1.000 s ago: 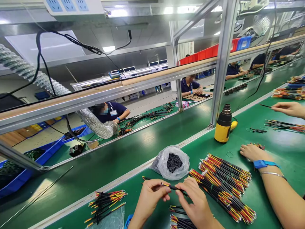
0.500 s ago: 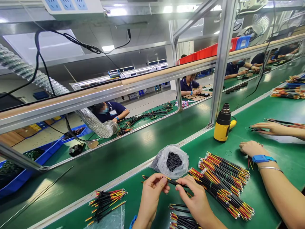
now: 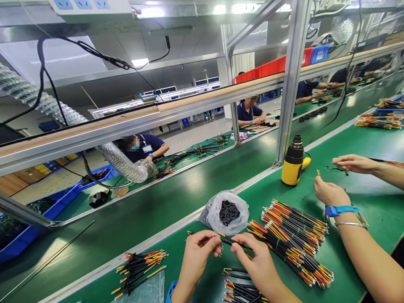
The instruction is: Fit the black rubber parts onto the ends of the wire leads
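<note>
Factory room with long work lines, and behind glass panels other workers sit at their places. On the green surface (image 3: pixel 378 193) lie many wires. The person's left hand (image 3: pixel 197 261) and right hand (image 3: pixel 257 263) are close together, and the fingers of both hands pinch one black wire (image 3: pixel 230 240) with yellow tips. So the hands are narrow, not wide, and the wire is in the air just above the surface. Just beside the right hand lies a big bundle (image 3: pixel 292 244) of black, red and yellow wires. Below the hands is a small bundle (image 3: pixel 243 286), and near the left hand another bundle (image 3: pixel 139 269) lies on clear plastic (image 3: pixel 148 290). A clear bag (image 3: pixel 229 212) with small black pieces sits just above the hands, and a yellow heat gun (image 3: pixel 293 162) stands farther right. On the right side, a co-worker's strapped hand (image 3: pixel 331 193) and other hand (image 3: pixel 355 164) work apart from these. The step in hand seems to be working on this single wire. The next move, I judge, calls for a steady pinch from both sides.
</note>
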`<state>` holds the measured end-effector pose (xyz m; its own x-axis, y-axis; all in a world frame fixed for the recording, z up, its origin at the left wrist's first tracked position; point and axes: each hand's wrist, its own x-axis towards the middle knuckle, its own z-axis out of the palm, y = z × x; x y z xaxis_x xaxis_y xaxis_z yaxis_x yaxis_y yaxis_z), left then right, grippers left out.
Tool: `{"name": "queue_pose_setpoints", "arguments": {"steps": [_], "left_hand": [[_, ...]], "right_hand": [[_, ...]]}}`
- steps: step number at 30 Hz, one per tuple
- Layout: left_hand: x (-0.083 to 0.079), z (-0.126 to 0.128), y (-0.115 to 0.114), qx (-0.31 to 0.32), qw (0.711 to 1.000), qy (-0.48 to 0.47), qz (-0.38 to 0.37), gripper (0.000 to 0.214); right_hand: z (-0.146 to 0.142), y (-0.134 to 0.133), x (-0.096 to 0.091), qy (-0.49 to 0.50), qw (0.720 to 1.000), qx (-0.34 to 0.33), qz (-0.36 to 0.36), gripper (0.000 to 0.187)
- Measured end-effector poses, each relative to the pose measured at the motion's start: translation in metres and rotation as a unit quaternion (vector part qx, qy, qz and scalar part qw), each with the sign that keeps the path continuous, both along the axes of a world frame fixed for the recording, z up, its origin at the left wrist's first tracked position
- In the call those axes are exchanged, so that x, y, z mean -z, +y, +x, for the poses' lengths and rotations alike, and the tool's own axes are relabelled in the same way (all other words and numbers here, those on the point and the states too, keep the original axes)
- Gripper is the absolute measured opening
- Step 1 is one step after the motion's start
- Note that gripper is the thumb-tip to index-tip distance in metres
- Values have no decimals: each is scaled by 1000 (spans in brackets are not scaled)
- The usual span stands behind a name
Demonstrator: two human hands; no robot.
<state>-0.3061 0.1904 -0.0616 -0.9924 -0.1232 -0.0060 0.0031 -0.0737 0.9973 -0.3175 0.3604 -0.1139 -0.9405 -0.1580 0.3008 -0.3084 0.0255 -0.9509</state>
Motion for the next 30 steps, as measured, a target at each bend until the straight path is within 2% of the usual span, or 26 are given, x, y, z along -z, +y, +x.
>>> {"name": "queue_pose_setpoints", "arguments": {"steps": [2, 4, 8, 13, 19, 23, 30], "left_hand": [[1, 1, 2, 0, 1000, -7, -1, 17], [3, 3, 4, 4, 1000, -11, 0, 15], [8, 4, 11, 42, 999, -13, 0, 13], [12, 2, 14, 66, 998, -2, -3, 12], [12, 8, 19, 31, 998, 39, -28, 9], [7, 15, 26, 4, 998, 59, -38, 8], [-2, 21, 25, 11, 996, 60, -69, 10]], "right_hand": [[2, 0, 2, 88, 995, 42, 29, 11], [3, 0, 3, 122, 990, 56, 36, 10], [2, 0, 0, 42, 999, 7, 17, 13], [1, -1, -5, -66, 995, -59, -54, 22], [1, -1, -1, -113, 984, -74, -115, 30], [3, 2, -1, -128, 976, -96, -149, 28], [5, 6, -2, -105, 978, -99, -150, 24]]}}
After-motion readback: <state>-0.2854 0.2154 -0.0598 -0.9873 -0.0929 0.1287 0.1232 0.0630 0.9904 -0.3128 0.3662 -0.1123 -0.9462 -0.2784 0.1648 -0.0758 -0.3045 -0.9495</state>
